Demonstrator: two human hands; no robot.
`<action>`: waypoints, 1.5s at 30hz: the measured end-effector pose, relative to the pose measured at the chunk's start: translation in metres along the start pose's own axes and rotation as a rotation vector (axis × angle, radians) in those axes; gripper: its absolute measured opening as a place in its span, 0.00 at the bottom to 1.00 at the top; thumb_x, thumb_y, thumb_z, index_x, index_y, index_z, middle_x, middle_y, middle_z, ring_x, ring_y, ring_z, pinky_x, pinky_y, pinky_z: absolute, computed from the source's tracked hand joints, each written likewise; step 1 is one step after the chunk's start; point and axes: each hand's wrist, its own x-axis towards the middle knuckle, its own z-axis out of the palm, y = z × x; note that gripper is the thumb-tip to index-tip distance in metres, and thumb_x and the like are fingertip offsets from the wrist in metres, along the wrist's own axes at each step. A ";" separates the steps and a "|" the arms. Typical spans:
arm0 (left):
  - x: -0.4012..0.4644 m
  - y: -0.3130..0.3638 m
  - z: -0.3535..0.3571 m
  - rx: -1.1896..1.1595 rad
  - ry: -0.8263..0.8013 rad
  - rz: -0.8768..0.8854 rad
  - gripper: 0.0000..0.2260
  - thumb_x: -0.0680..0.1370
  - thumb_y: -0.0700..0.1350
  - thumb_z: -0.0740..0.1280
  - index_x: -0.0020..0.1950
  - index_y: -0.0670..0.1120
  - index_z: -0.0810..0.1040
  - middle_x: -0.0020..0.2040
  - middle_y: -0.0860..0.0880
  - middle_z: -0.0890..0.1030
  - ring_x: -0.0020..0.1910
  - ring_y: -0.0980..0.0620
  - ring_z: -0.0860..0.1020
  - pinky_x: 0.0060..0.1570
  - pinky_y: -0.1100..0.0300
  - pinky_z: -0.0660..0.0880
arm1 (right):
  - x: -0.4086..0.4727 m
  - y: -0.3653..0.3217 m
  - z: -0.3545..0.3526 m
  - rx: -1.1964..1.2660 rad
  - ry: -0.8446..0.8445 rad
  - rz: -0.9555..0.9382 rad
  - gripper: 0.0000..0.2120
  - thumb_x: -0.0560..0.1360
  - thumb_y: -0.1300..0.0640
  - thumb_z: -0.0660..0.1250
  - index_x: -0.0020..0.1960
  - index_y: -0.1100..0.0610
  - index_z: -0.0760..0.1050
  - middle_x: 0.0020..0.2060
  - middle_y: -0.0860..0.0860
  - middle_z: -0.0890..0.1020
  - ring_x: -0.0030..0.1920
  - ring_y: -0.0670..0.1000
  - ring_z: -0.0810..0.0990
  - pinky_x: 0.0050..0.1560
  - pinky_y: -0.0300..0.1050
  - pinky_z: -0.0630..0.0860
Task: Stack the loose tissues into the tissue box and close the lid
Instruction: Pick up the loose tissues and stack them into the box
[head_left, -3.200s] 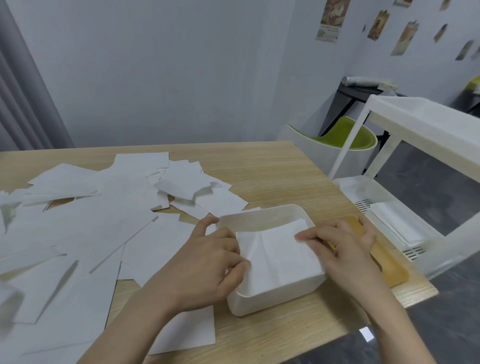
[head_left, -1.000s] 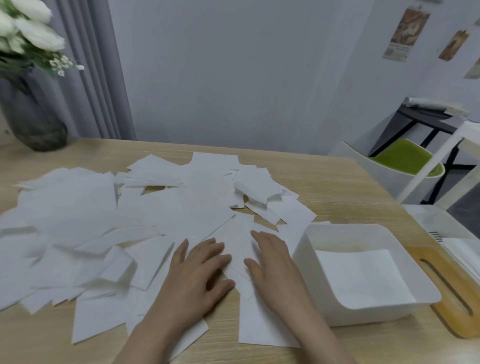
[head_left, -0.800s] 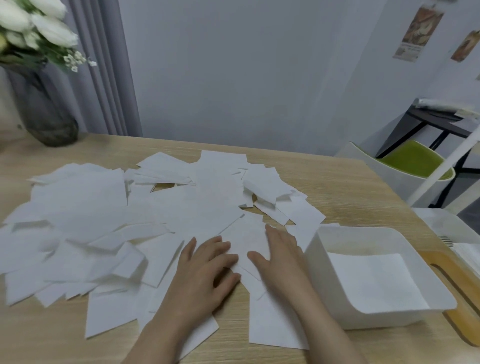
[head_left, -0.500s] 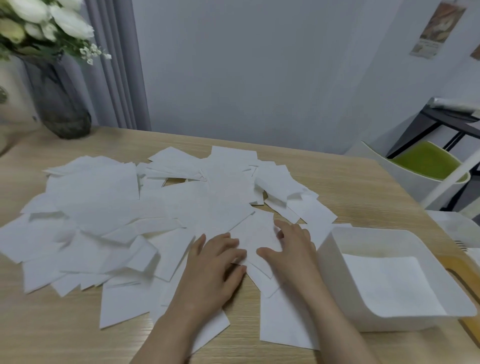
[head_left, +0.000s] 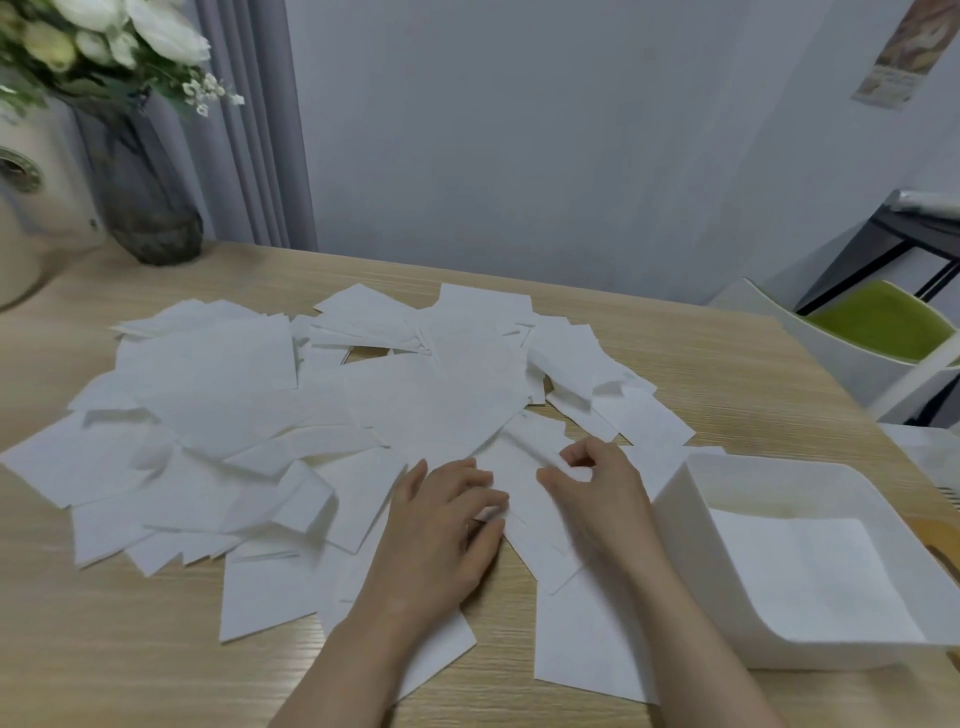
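Several loose white tissues (head_left: 270, 415) lie spread over the wooden table (head_left: 727, 364). Both my hands rest on one tissue (head_left: 524, 467) at the pile's near edge. My left hand (head_left: 441, 530) has its fingers bent onto that tissue's left side, and a bit of white shows between them. Fingers of my right hand (head_left: 597, 493) curl and pinch its right side. To the right stands the open white tissue box (head_left: 675, 499), with a flat tissue (head_left: 805, 571) inside. A strip of the wooden lid (head_left: 937, 540) shows behind the box at the frame's edge.
A dark glass vase (head_left: 145, 208) of white flowers and a cream object (head_left: 21, 234) stand at the table's far left. Beyond the right table edge are a green chair (head_left: 878, 332) and a white plastic cart (head_left: 924, 441).
My hands left the box and came to the tissue pile. In the last half second their flat fingers have curled onto one tissue. The view has swung left.
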 end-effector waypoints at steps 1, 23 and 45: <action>0.000 0.000 -0.001 -0.004 0.008 -0.004 0.11 0.76 0.54 0.62 0.52 0.55 0.82 0.56 0.58 0.79 0.65 0.62 0.70 0.70 0.49 0.58 | -0.001 0.000 0.000 0.008 0.025 -0.011 0.07 0.71 0.52 0.69 0.46 0.48 0.72 0.48 0.40 0.77 0.48 0.42 0.75 0.43 0.41 0.69; 0.001 -0.001 -0.004 0.110 -0.068 -0.013 0.20 0.74 0.55 0.61 0.62 0.49 0.80 0.59 0.54 0.80 0.64 0.58 0.69 0.69 0.51 0.55 | -0.054 0.014 -0.006 0.141 0.111 0.058 0.07 0.76 0.55 0.67 0.39 0.54 0.76 0.41 0.48 0.78 0.40 0.45 0.76 0.39 0.41 0.68; 0.018 0.043 -0.036 -0.604 -0.075 -0.443 0.07 0.80 0.48 0.67 0.50 0.56 0.85 0.48 0.61 0.85 0.52 0.64 0.80 0.55 0.68 0.73 | -0.086 -0.007 0.008 0.746 0.135 0.190 0.05 0.81 0.61 0.60 0.46 0.59 0.72 0.23 0.56 0.75 0.17 0.51 0.66 0.19 0.38 0.64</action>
